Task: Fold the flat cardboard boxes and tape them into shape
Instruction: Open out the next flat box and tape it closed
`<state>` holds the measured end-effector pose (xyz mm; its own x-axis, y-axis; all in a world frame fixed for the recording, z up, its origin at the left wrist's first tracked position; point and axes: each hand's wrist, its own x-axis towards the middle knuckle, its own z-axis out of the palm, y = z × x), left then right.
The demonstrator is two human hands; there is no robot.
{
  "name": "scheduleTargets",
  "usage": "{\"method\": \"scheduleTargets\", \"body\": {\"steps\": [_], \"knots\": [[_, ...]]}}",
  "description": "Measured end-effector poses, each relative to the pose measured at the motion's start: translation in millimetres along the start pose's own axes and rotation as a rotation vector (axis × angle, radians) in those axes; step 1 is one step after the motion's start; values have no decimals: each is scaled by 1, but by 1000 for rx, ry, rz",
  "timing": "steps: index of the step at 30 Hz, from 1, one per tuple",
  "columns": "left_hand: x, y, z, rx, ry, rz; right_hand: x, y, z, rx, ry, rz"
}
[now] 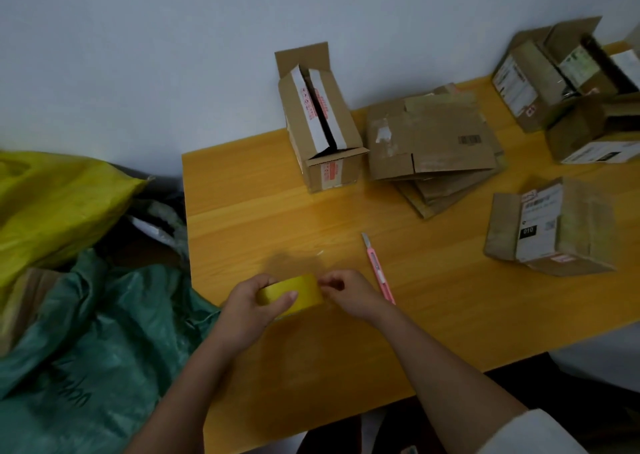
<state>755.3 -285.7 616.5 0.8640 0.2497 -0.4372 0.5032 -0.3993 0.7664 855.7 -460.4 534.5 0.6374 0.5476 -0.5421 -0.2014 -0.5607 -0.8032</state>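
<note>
Tape roll (292,294) gripped in left hand (249,303), right hand (349,294) pinching its right edge, flattened cardboard boxes (433,141) beyond, right-hand side.

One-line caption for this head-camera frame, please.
Left hand grips a yellow tape roll while the right hand picks at its edge, beside a pink knife.

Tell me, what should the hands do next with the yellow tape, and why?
Probably peel a strip loose. The left hand grips the yellow tape roll, and the right hand pinches at its edge, as if finding the end. No strip hangs free yet, and the open box with loose flaps waits behind.
</note>
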Motion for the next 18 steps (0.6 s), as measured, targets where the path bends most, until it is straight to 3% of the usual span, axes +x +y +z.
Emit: {"method": "scheduleTargets", "body": {"steps": [6, 9, 13, 18], "knots": [[6, 6, 5, 104, -52, 39, -19, -12, -28, -330, 107, -1], [20, 22, 7, 306, -32, 76, -46, -12, -67, -190, 206, 16], [37, 75, 33, 272, -70, 204, -94, -19, -120, 159, 361, 11], [51, 148, 92, 478, -222, 380, -147, 1, -177, 127, 665, -15]]}}
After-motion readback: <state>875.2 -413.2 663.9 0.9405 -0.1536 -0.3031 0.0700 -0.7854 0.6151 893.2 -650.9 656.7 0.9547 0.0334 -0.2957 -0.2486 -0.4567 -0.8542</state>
